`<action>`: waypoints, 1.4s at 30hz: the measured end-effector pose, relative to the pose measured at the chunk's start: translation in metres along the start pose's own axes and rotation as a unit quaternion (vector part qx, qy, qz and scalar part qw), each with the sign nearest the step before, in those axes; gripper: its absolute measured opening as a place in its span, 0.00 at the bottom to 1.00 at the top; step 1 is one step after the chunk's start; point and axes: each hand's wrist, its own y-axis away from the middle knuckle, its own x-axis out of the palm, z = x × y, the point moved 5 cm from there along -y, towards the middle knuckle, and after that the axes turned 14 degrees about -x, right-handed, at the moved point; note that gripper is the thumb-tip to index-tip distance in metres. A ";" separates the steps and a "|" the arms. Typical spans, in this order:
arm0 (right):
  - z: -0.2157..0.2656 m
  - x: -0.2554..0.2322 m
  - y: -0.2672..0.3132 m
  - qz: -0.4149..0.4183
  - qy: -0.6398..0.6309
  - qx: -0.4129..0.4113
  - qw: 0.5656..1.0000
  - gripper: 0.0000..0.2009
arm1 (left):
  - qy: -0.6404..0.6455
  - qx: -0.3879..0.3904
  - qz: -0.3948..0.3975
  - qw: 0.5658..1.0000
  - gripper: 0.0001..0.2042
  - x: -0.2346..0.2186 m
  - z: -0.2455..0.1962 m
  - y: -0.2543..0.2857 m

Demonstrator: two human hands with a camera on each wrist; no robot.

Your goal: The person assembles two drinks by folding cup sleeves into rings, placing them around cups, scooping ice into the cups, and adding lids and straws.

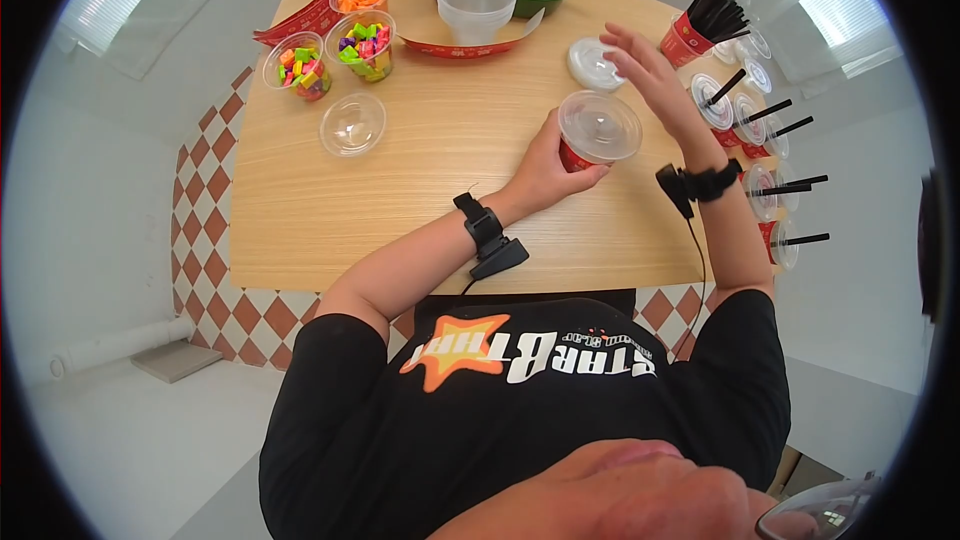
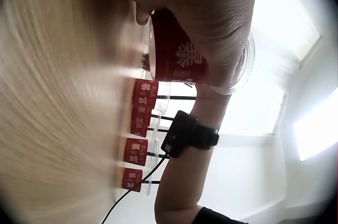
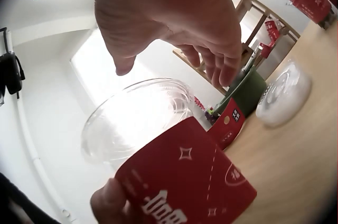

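My left hand grips a red paper cup with a clear lid over its top. In the left wrist view, the fingers of my left hand wrap the side of the red cup. My right hand is raised beyond the cup, apart from it, holding nothing. The right wrist view shows my right hand with its fingers spread loosely above the clear lid and the red cup. White lids lie on the table close to my right hand.
Lidded cups with black straws line the right edge. A red cup of straws stands behind them. Candy cups, a clear dome lid, stacked clear containers and a green bowl are at the left and back.
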 end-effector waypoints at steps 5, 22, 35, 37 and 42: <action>0.022 0.024 0.070 0.100 -0.018 -0.055 0.993 0.47 | 0.029 0.005 -0.061 0.998 0.39 -0.005 -0.003 0.000; 0.006 0.044 0.071 -0.024 0.046 0.018 0.998 0.38 | -0.074 0.012 -0.077 0.994 0.37 -0.008 -0.012 0.002; -0.015 0.034 0.062 -0.070 0.071 0.007 0.995 0.14 | -0.132 0.020 -0.090 0.987 0.36 -0.011 -0.010 0.002; -0.004 0.031 0.057 -0.092 0.087 -0.030 0.991 0.13 | -0.111 -0.018 -0.080 0.990 0.37 -0.010 -0.006 0.001; 0.016 -0.007 0.029 -0.206 -0.015 -0.133 0.969 0.12 | -0.127 -0.010 -0.105 0.986 0.40 -0.012 -0.004 0.001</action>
